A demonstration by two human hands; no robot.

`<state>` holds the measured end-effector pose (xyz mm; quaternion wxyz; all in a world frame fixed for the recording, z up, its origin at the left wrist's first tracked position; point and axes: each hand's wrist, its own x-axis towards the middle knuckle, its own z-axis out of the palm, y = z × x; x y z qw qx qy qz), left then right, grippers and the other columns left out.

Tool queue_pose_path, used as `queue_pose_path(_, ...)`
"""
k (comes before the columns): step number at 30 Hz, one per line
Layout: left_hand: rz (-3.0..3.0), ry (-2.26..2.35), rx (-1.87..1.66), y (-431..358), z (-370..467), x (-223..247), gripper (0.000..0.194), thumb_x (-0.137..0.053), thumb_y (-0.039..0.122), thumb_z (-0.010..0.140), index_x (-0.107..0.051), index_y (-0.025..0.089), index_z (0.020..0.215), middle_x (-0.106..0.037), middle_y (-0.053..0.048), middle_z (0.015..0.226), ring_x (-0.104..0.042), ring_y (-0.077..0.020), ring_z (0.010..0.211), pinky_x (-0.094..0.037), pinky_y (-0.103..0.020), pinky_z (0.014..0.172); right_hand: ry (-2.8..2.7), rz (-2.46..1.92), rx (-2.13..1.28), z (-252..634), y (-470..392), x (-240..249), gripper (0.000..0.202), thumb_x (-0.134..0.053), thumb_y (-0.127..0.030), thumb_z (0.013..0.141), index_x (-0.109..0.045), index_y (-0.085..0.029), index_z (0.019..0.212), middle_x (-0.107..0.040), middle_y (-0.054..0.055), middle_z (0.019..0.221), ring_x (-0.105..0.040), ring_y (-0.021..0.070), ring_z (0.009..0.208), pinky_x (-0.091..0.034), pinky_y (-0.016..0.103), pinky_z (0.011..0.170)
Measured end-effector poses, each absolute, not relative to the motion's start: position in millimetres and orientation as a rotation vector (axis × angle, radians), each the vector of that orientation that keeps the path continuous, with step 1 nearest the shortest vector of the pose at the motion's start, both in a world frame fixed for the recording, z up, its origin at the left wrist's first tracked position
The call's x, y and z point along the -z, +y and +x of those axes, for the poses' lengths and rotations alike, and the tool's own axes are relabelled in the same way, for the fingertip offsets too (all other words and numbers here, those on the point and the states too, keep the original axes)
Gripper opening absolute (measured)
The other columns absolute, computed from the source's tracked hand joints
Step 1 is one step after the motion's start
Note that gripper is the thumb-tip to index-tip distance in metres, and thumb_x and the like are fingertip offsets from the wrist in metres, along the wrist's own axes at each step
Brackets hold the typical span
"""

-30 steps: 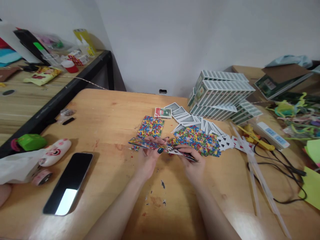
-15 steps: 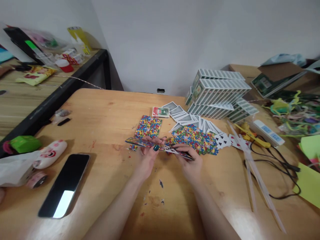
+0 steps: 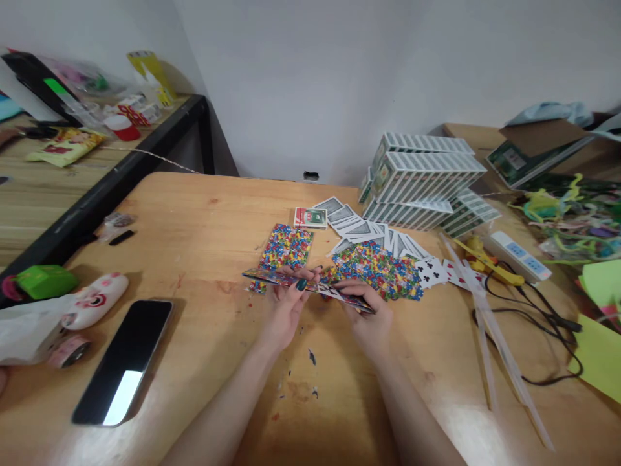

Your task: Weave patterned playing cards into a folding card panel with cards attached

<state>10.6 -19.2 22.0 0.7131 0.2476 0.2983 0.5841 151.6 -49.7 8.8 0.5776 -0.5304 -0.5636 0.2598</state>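
The fingers (image 3: pixel 290 300) of our left hand (image 3: pixel 281 320) and those of our right hand (image 3: pixel 372 320) grip a thin multicoloured piece (image 3: pixel 330 292) between them, over the middle of the table (image 3: pixel 218 220); black card pips show on it. Just beyond, toward the table's far edge, we have a multicoloured rectangle (image 3: pixel 287 244) and, to its right, a wider multicoloured spread (image 3: pixel 373 266). Behind that spread lie grey-backed cards (image 3: pixel 359 229); striped boxes (image 3: pixel 429 178) stand stacked by the far edge, rightward. A phone (image 3: pixel 129 349) lies toward the left edge.
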Motion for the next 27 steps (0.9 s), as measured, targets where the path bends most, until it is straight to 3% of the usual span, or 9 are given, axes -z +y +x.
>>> queue_pose_path(21, 0.565, 0.674, -1.279, -17.5, 8.9, -23.5, 0.012, -0.063, 0.022, 0.069, -0.058, 0.023, 0.079, -0.066, 0.000, 0.095, -0.057, -0.0212, 0.102, -0.043, -0.037, 0.089, -1.426, -1.235, -0.555, 150.1, -52.5, -5.8, 0.017, -0.055, -0.011, 0.071, -0.059, -0.023, 0.081, -0.066, 0.005, 0.087, -0.062, 0.0201, 0.085, -0.048, 0.037, 0.076)
queue_pose_path(27, 0.579, 0.664, -1.302, -13.6, 4.9, -26.0, 0.012, -0.063, 0.019, 0.068, -0.059, 0.022, 0.079, -0.067, 0.001, 0.085, -0.058, -0.0214, 0.100, -0.042, -0.038, 0.090, -1.466, -1.225, -0.624, 149.1, -51.9, -9.1, 0.020, -0.052, -0.016, 0.077, -0.058, -0.024, 0.094, -0.063, 0.005, 0.097, -0.059, 0.0204, 0.093, -0.045, 0.036, 0.082)
